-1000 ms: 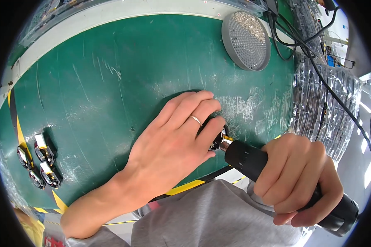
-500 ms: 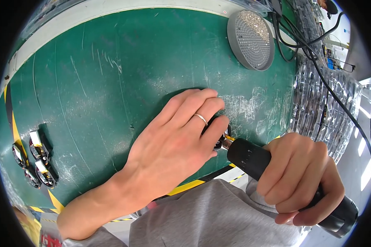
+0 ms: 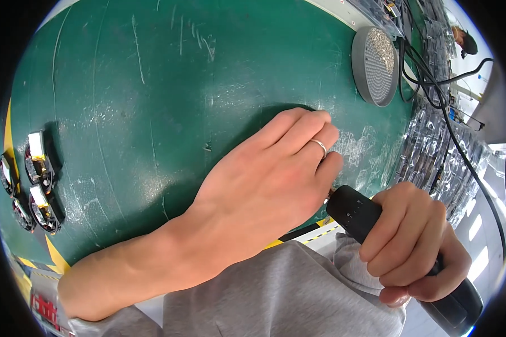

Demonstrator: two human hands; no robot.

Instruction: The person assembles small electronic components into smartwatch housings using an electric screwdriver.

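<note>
My right hand [image 3: 413, 241] is wrapped around a black electric screwdriver [image 3: 357, 210], whose ring of small marks faces up. The tool slants down to the left, and its tip ends at the thumb side of my left hand [image 3: 275, 174]. With fingers curled and a ring on one of them, my left hand is closed low over the green mat [image 3: 168, 101]. It covers a small black part, which the half-second-old frame shows between the fingers and which is hidden now.
Several small black round assemblies [image 3: 39, 165] with white blocks lie at the left by yellow-black tape. A grey round dish [image 3: 371, 73] of small metal screws stands at the far right. Black cables [image 3: 441, 106] hang beside stacked clear plastic packs [image 3: 433, 149]. A person [image 3: 466, 42] is in the background.
The view has shifted, so the dish sits farther right and the assemblies higher. My left hand appears nearer the screwdriver and now hides the black part and most of the bit.
</note>
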